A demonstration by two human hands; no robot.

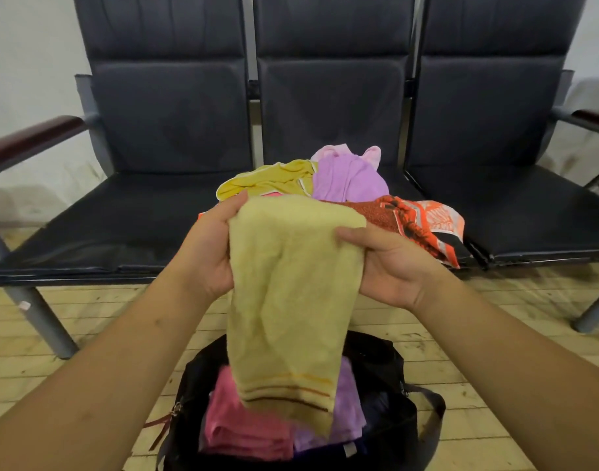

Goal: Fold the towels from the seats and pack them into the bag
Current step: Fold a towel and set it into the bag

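Note:
A pale yellow towel [291, 300] with brown stripes near its lower end hangs between my hands, above the bag. My left hand [208, 253] grips its upper left edge and my right hand [390, 263] grips its upper right edge. Below it, an open black bag [393, 379] stands on the floor with a folded pink towel [243, 426] and a folded purple towel [349, 409] inside. On the middle seat [393, 180] lie a mustard towel [271, 180], a lilac towel [349, 176], a light pink towel [335, 151] and an orange patterned towel [420, 222].
A row of three dark padded seats [121, 226] with dark red armrests [29, 139] stands against a white wall. Grey metal legs [43, 321] reach the wooden plank floor [495, 385] on both sides of the bag.

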